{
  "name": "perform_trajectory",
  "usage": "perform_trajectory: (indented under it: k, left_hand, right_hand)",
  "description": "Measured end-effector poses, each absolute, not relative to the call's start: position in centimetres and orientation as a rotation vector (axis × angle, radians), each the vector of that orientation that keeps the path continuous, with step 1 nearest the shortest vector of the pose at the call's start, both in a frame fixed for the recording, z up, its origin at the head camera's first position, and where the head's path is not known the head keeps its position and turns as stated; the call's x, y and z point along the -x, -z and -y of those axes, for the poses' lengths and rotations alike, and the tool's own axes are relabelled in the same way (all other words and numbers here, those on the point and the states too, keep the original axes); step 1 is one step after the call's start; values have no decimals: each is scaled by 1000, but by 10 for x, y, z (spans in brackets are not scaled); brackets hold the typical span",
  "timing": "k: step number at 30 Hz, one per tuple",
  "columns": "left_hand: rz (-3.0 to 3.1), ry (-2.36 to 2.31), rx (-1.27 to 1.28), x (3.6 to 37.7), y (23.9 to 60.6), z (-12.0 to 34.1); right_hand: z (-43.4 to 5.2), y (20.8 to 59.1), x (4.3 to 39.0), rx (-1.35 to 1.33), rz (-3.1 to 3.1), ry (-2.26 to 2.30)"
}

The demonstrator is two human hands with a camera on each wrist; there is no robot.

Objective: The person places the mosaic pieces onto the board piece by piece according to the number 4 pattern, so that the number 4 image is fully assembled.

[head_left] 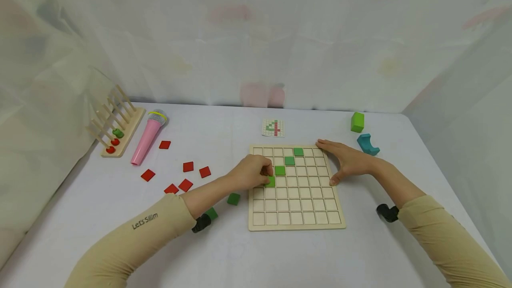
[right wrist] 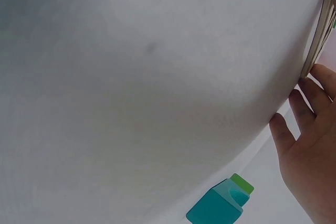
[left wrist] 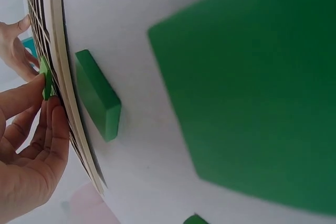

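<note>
A wooden grid board [head_left: 296, 230] lies on the table, with green square tiles such as this green tile [head_left: 298, 151] in a diagonal of its cells. My left hand [head_left: 252, 171] is over the board's left side. Its thumb and fingers pinch a green tile [left wrist: 46, 78], which stands tilted at a cell in the left wrist view. My right hand [head_left: 350, 159] rests along the board's right edge with its fingers spread, thumb lower down that edge. Two loose green tiles, one of them this tile [head_left: 234, 199], lie left of the board, near my left forearm.
Several red tiles [head_left: 188, 166] lie to the left. Beyond them are a pink toy microphone [head_left: 146, 139] and a wooden peg stand [head_left: 134, 121]. A small pattern card [head_left: 273, 128] lies behind the board. At the back right sit a green block [head_left: 357, 122] and a teal arch block [head_left: 367, 144].
</note>
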State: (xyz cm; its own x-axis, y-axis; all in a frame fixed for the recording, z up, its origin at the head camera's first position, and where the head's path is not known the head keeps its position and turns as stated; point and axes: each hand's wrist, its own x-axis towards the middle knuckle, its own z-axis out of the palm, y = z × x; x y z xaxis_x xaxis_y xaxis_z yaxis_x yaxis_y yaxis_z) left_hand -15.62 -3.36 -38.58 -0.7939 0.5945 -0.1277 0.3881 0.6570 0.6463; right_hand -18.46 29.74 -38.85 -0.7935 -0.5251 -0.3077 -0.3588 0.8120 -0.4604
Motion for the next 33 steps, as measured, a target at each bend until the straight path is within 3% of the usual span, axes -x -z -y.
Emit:
perform_trajectory:
  k: [20,33]
  left_hand:
    - [-2574,-830,-814,154,386,37]
    - [-2510,-868,-830,153,363,66]
  right_hand:
    - [-297,388,184,668,-2572,519]
    - [-298,390,186,668,-2562,551]
